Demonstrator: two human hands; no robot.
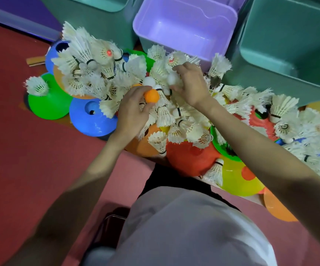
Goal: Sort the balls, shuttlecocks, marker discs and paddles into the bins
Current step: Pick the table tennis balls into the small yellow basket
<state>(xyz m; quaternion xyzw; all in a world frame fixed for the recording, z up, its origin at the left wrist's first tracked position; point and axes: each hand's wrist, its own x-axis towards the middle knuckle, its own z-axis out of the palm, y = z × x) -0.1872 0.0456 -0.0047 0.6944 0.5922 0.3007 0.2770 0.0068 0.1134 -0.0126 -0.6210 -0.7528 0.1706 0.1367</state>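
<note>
Orange ball (151,95) pinched by left hand (131,110); right hand (190,83) grips half-hidden white ball (173,78).

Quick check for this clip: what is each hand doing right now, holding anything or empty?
Left hand: pinches an orange ball at its fingertips.
Right hand: fingers curled round a white ball, over the shuttlecock pile.
</note>
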